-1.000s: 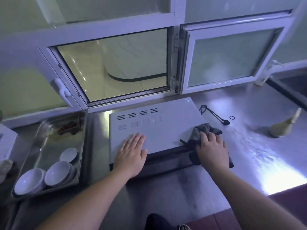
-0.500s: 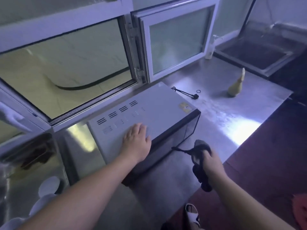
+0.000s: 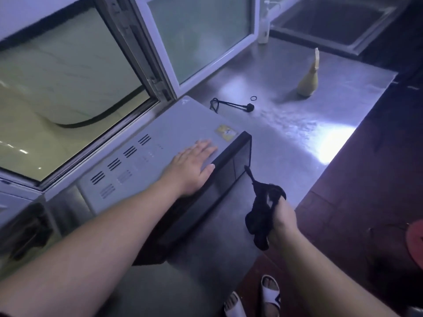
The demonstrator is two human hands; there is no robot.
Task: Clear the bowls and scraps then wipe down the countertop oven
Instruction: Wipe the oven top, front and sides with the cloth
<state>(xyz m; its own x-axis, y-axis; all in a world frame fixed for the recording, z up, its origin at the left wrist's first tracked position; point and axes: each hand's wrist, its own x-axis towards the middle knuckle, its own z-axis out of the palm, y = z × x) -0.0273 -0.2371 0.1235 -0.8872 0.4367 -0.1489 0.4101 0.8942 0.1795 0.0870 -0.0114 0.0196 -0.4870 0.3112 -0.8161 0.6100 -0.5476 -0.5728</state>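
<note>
Your left hand [image 3: 191,167] is lying flat on the top panel of the countertop oven [image 3: 160,156], fingers straight and spread, thumb reaching the dark front edge. Your right hand [image 3: 282,217] is gripping one dark cloth [image 3: 261,213], fingers curled round the bunched middle, so that a thin twisted tail is sticking up toward the oven's front corner and the rest is hanging below your fist. That hand is hovering off the oven, just in front of its dark glass door, over the near edge of the steel counter [image 3: 286,138].

You are looking at one oven, sitting on the counter against the window frame [image 3: 158,72], with six vent slots showing on its top and one yellowish sticker [image 3: 226,132] near the right front corner. The oven is directly under your left palm and just to the left of the cloth.

On the counter beyond the oven, one black cord [image 3: 231,105] with a plug end is lying beside one small black ring [image 3: 253,98]. Farther right, one yellowish squeeze bottle [image 3: 308,82] is standing, leaning slightly. One white pump bottle [image 3: 264,30] is standing by the sink [image 3: 338,21]. Two sandalled feet [image 3: 251,298] are showing on the dark red floor.
</note>
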